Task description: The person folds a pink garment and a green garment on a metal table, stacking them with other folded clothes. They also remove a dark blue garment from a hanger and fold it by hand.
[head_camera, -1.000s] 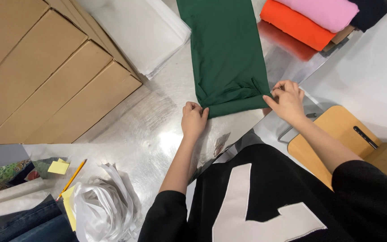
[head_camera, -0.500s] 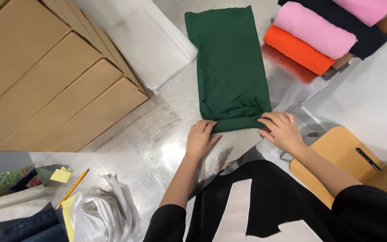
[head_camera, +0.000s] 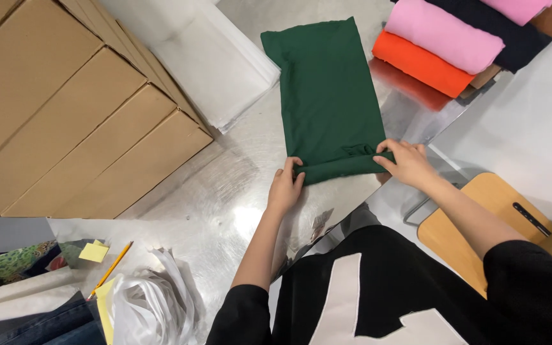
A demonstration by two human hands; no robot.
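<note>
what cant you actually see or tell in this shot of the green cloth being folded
- Head view: the fingertips of the left hand and right hand curl into the fold of the green garment, so the grip itself is hidden.
- Head view: the stack of folded clothes is cut off by the top edge; its count cannot be told.
- Head view: the garment's underside and near hem are hidden by the fold.
- Head view: the wooden chair is partly covered by the right arm.

One green garment (head_camera: 327, 96) lies on the bench (head_camera: 225, 191). Beyond it sit four folded garments: one orange (head_camera: 423, 64), two pink (head_camera: 442, 32), one black (head_camera: 512, 38). Four cardboard boxes (head_camera: 65, 128), one pencil (head_camera: 111, 268) and one wooden chair (head_camera: 480, 211) are visible.
</note>
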